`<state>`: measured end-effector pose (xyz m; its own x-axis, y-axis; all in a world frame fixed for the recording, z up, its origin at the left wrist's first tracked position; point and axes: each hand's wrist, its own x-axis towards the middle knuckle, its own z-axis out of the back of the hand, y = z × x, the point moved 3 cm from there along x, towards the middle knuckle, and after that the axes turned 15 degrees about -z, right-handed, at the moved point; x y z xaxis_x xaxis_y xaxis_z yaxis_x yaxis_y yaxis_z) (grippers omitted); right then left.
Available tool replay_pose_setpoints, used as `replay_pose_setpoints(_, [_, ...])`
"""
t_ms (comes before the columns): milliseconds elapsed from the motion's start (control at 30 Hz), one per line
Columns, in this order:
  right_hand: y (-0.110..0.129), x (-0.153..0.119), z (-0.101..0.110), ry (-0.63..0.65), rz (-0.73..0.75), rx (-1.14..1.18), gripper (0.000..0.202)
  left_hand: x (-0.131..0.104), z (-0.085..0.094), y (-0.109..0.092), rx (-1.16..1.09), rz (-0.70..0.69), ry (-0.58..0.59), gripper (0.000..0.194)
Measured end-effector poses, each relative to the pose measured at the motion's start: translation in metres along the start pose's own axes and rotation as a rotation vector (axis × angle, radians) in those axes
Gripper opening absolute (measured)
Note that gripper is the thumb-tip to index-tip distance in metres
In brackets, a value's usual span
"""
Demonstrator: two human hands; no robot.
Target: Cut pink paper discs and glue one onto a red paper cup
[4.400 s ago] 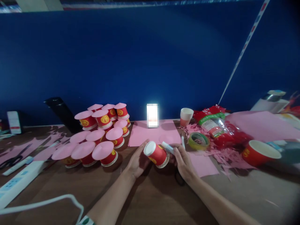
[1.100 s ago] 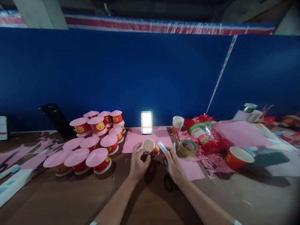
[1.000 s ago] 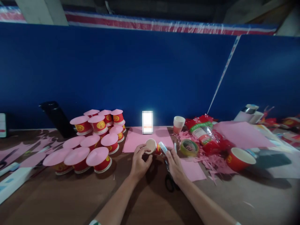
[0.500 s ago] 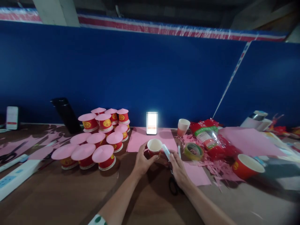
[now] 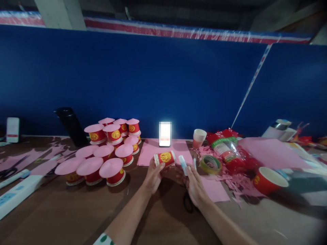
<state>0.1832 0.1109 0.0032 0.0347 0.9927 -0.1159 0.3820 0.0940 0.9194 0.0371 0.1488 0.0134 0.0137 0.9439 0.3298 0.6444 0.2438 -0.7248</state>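
Note:
A red paper cup (image 5: 165, 158) with a gold emblem lies on its side in my left hand (image 5: 153, 177), its white rim toward the left. My right hand (image 5: 194, 185) holds a white glue stick (image 5: 183, 164) pointing up, just right of the cup and apart from it. Behind both hands, a lit phone (image 5: 165, 135) stands upright on a stack of pink paper (image 5: 148, 153). To the left stand several red cups topped with pink paper cones (image 5: 111, 167). Black scissors (image 5: 188, 203) lie partly under my right wrist.
Tape (image 5: 211, 164), pink shreds (image 5: 238, 183), a red plastic bag (image 5: 226, 148) and a tilted red cup (image 5: 270, 181) lie to the right. A pale cup (image 5: 199, 137) stands behind. At left are a power strip (image 5: 19, 193) and a black bottle (image 5: 72, 126).
My left hand has tipped the cup from upright onto its side, so its printed wall now shows. The glue stick in my right hand has shifted slightly, and that hand's fingers have moved.

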Motion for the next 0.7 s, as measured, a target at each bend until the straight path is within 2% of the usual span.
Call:
replay_pose_setpoints(100, [0.000,0.000,-0.001,0.031,-0.035,0.037,0.027,-0.002,0.002,0.005,0.146,-0.002,0.008,0.046])
replay_pose_setpoints(167, [0.003,-0.001,-0.001,0.017,-0.023,0.034,0.027,-0.003,0.003,0.005,0.269,-0.036,0.014,0.057])
replay_pose_setpoints(300, [0.008,-0.002,0.000,0.012,-0.028,0.026,0.026,-0.003,0.001,0.001,0.408,-0.076,0.124,0.076])
replay_pose_setpoints(367, [0.010,-0.002,0.000,0.015,-0.016,0.017,0.025,-0.003,0.002,0.000,0.487,-0.086,0.180,0.071])
replay_pose_setpoints(467, [0.010,-0.002,0.001,0.004,0.000,0.017,0.024,-0.001,0.007,0.002,0.653,-0.099,0.201,0.062])
replay_pose_setpoints(533, [0.009,-0.001,0.002,-0.002,-0.001,0.028,0.024,0.000,0.009,0.004,0.734,-0.135,0.216,0.066])
replay_pose_setpoints(633, [0.009,-0.002,0.002,0.010,-0.007,0.031,0.022,-0.002,0.005,0.005,0.761,-0.186,0.285,0.071])
replay_pose_setpoints(700, [0.009,-0.004,0.001,0.033,-0.018,0.018,0.022,-0.004,0.002,0.005,0.779,-0.185,0.316,0.064])
